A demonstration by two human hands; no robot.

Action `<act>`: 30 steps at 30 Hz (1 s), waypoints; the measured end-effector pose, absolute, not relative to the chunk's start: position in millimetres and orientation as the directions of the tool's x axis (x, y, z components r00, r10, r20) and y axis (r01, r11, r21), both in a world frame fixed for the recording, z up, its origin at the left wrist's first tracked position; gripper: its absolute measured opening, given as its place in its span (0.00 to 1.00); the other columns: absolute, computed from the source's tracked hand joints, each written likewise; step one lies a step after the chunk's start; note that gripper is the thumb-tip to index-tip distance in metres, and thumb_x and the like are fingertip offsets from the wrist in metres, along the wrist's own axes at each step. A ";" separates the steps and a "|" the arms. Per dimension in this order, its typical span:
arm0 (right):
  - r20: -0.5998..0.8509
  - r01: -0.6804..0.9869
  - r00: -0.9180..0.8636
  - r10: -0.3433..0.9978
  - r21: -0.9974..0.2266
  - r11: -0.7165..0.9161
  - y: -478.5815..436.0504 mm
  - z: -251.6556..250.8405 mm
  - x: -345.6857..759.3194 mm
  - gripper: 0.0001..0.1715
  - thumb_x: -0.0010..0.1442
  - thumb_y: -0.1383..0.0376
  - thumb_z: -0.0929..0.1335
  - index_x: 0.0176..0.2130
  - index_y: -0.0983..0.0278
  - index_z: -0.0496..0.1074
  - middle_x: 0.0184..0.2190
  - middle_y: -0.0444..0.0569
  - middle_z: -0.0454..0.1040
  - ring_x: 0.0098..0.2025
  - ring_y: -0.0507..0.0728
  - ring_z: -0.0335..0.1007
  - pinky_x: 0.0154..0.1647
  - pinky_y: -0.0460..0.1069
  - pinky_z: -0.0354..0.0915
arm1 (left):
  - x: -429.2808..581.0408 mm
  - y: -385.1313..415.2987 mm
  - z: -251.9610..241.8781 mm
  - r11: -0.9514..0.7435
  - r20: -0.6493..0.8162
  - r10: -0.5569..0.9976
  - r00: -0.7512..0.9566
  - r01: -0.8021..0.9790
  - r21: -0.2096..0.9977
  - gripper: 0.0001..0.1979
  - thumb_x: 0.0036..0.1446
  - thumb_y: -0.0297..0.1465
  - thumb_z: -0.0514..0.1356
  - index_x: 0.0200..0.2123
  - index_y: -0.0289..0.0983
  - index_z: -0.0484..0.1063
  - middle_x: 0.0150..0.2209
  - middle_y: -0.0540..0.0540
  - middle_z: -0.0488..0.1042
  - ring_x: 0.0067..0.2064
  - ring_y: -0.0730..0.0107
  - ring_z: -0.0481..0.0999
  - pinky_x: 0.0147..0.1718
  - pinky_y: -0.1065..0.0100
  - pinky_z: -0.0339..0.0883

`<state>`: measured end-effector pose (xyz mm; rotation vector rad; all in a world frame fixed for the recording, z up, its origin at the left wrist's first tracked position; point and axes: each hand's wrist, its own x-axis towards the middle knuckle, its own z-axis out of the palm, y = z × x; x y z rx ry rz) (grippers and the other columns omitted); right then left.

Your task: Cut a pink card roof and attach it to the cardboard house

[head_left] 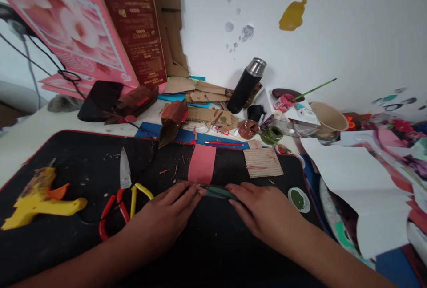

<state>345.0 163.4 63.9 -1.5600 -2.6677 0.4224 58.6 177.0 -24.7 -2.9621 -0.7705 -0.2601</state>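
My left hand (160, 221) and my right hand (263, 212) lie on a black work mat (66, 234), their fingertips meeting on a dark green strip (216, 191). The fingers of both hands press down on that strip, which lies at the near edge of a pink paper rectangle (202, 163). A corrugated cardboard piece (263, 162) rests just right of the pink paper. A small lid of green paint (298, 199) sits close to my right hand.
A yellow glue gun (40, 196) and red-and-yellow snips (125, 190) lie on the mat's left. Behind are cardboard scraps (203, 96), a black flask (247, 85), a paper cup (328, 119) and a brush (315, 89). White paper sheets (360, 185) cover the right.
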 end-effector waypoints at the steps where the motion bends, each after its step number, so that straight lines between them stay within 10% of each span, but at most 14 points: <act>1: -0.114 0.851 -0.501 0.858 -0.245 0.464 162.8 64.0 345.3 0.21 0.73 0.63 0.63 0.57 0.63 0.78 0.42 0.54 0.85 0.33 0.63 0.84 0.29 0.54 0.69 | 58.7 177.2 -25.2 -0.873 0.182 0.475 0.861 0.487 -0.025 0.28 0.65 0.23 0.55 0.68 0.32 0.69 0.67 0.41 0.73 0.64 0.49 0.71 0.61 0.53 0.72; 30: -0.030 0.843 -0.496 0.868 -0.253 0.474 166.1 59.9 351.5 0.21 0.75 0.63 0.62 0.61 0.64 0.76 0.45 0.54 0.84 0.37 0.62 0.84 0.34 0.54 0.72 | 58.0 176.0 -27.0 -0.852 0.145 0.518 0.843 0.524 -0.002 0.32 0.64 0.21 0.52 0.71 0.32 0.64 0.68 0.40 0.72 0.65 0.52 0.70 0.59 0.55 0.74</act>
